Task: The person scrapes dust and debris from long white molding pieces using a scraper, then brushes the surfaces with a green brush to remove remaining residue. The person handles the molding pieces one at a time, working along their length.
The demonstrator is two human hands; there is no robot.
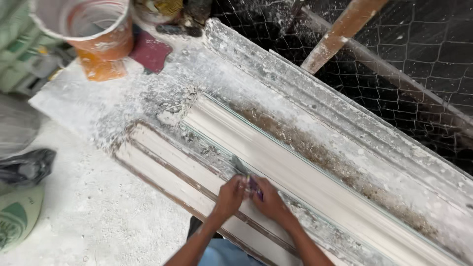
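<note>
Head view: both hands gripping scraper

bucket behind moulding; wire mesh right; sack left.

Two hands on one scraper; two white moulding strips; one orange bucket; one black bag.

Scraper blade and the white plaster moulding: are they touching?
Touching. The head view shows both hands, left and right, gripping the scraper, whose blade tip rests in the groove of the moulding with no visible gap.
</note>
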